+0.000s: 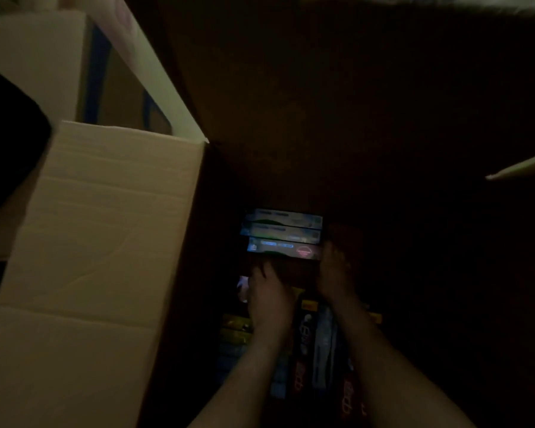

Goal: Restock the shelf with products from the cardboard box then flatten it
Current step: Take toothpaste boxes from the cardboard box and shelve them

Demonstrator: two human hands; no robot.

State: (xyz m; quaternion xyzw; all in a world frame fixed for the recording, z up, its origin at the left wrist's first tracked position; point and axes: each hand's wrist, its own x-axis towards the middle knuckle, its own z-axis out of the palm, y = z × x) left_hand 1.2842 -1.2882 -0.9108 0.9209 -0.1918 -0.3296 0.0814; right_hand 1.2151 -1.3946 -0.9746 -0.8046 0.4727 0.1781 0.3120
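The cardboard box (322,118) fills nearly all I can see. I am leaning over its open top and looking down its dark inner walls. Its broad left flap (99,227) is folded outward and catches what little light there is, and a pale edge of another flap (522,168) shows at the right. By my reckoning the job is in its early or middle part: plenty of stock sits in the bottom, nothing here shows goods on a shelf, and the flattening cannot start until the box is empty. Beyond the left flap stands a second carton (34,57) with a pale slanted upright (155,72) beside it. That may be part of the shelving, though I cannot say so firmly. The room is very dim, and no floor or table shows. Down inside, three long cartons (283,233) lie stacked flat against the far wall. Nearer me are red and black packs (303,350) under my forearms, and yellow packets (235,332) to the left of them. My left hand (269,295) is stretched forward just below the lowest long carton, and my right hand (334,276) is at that carton's right end. My left fingers (261,268) seem spread toward the carton's near edge. In this gloom I cannot tell whether either hand has closed on it or only touches it.
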